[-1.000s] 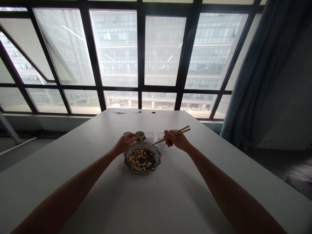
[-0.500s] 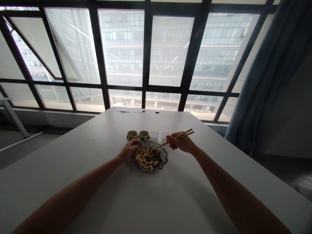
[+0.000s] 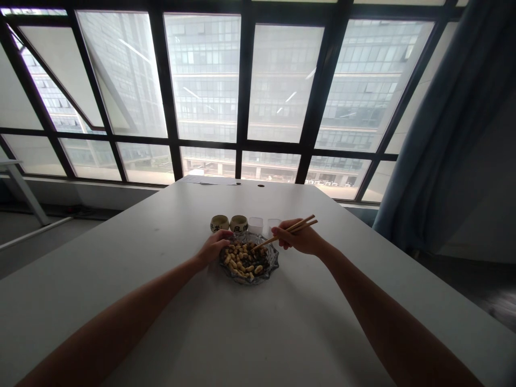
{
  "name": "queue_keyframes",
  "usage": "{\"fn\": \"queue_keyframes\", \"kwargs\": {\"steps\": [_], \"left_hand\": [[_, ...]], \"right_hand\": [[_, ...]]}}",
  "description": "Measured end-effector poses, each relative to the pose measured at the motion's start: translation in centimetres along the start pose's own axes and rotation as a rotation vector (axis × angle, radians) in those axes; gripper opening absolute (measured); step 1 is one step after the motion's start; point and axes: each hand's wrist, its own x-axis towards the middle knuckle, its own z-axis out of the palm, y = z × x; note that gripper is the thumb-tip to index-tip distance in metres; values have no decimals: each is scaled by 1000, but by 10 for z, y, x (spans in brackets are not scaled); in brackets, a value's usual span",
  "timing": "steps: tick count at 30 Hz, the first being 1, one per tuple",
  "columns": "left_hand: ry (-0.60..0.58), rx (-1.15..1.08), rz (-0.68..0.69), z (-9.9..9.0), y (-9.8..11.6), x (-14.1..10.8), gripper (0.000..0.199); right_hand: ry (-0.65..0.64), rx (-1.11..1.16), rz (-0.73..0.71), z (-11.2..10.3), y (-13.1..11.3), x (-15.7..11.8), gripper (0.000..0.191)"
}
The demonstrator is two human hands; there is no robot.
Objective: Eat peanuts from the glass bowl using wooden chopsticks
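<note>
A scalloped glass bowl [image 3: 269, 273] stands on the white table, holding peanuts [image 3: 243, 257] in their shells and small dark pieces. My left hand [image 3: 214, 246] grips the bowl's upper left rim. Wooden chopsticks [image 3: 300, 227] are held in my right hand [image 3: 299, 236], at the bowl's right side, with their tips down among the dark pieces. Whether anything is between the tips is too small to tell. Just behind the bowl are two yellowish cups with dark characters, a left one [image 3: 220, 222] and a right one [image 3: 239, 223].
Two clear plastic cups, one [image 3: 256, 224] beside the yellowish cups and one [image 3: 273, 223] partly behind my right hand, stand behind the bowl. Papers [image 3: 207, 180] lie at the table's [image 3: 169, 226] far end. A blue curtain [image 3: 435, 123] hangs at the right.
The chopsticks have tilted slightly and their tips sit a little lower and further right in the bowl. My left hand stays on the rim. The view has shifted slightly.
</note>
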Motion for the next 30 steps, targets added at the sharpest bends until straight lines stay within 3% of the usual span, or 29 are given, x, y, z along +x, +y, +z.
{"fn": "queue_keyframes", "kwargs": {"steps": [20,30], "left_hand": [[0,14,4,1,4,-2,41],[-14,10,13,-1,1,-1,43]], "right_hand": [[13,10,22,0,0,-1,55],[104,124,44,-9,5,1,59]]}}
